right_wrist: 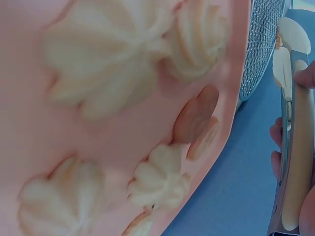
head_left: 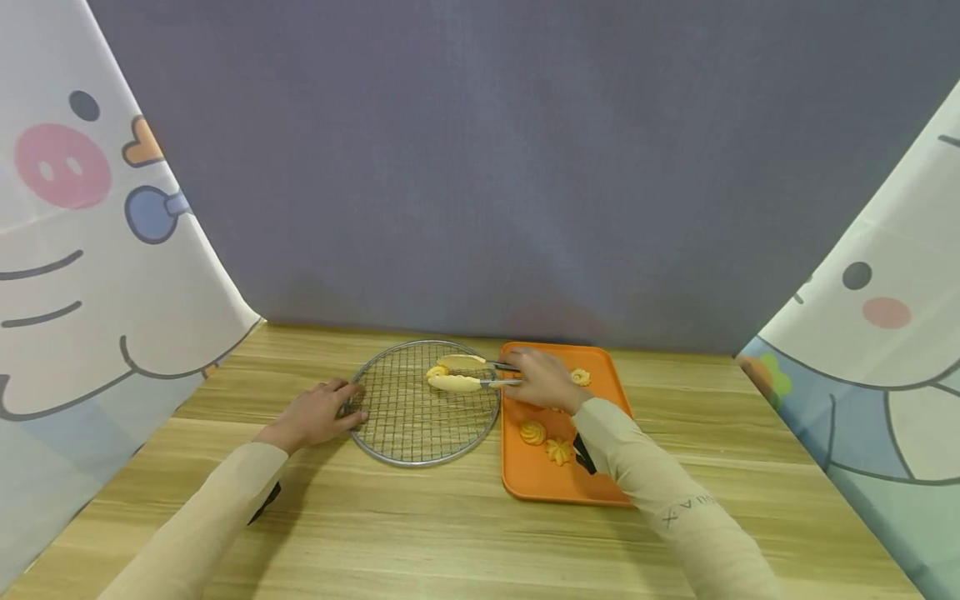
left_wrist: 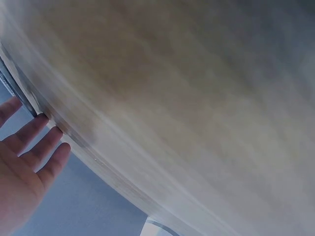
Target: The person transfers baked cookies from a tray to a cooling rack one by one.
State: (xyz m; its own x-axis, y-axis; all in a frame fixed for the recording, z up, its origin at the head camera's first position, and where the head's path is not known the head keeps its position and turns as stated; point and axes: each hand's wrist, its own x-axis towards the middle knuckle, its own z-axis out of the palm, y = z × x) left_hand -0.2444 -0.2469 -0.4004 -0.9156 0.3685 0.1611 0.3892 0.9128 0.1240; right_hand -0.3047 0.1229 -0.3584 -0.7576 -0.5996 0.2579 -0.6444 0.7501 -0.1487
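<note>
My sleeves: the cream left sleeve (head_left: 202, 517) and the cream right sleeve (head_left: 675, 508), printed with dark letters, cross the near edge of the pale wood-grain table (head_left: 420, 533).
Orange tray: the rounded rectangular orange tray (head_left: 543, 483) lies right of the table's middle, partly under my right forearm.
Cookies on the tray: a yellow star-shaped cookie (head_left: 558, 452) sits toward the near left corner; just beyond it, nearer the left edge, is a yellow spiral-swirl cookie (head_left: 533, 432). My right wrist hides some of the others.
Left fingers: my left hand (head_left: 318, 414) is at the rack's left edge, thumb and fingers spread and loosely extended; I cannot tell how firmly they touch the rim.
Wire rack: the round silver wire-mesh rack (head_left: 420, 429) lies flat, its right edge just beside the tray's left edge.
Right fingers: my right hand (head_left: 546, 379), over the tray's far left part, is curled round the metal tongs with cream tips (head_left: 459, 383); the tongs point left across the rack.
Cookie at the tips: the small yellow piped cookie (head_left: 437, 373) is well left of my right fingers, between the tong tips, over the rack's far half. Whether it touches the mesh I cannot tell.
Tray's far edge: a yellow ring-shaped cookie (head_left: 581, 377) lies near it, just right of my right hand.
Backdrop: a plain grey-violet cloth (head_left: 480, 167) rises along the table's far edge.
</note>
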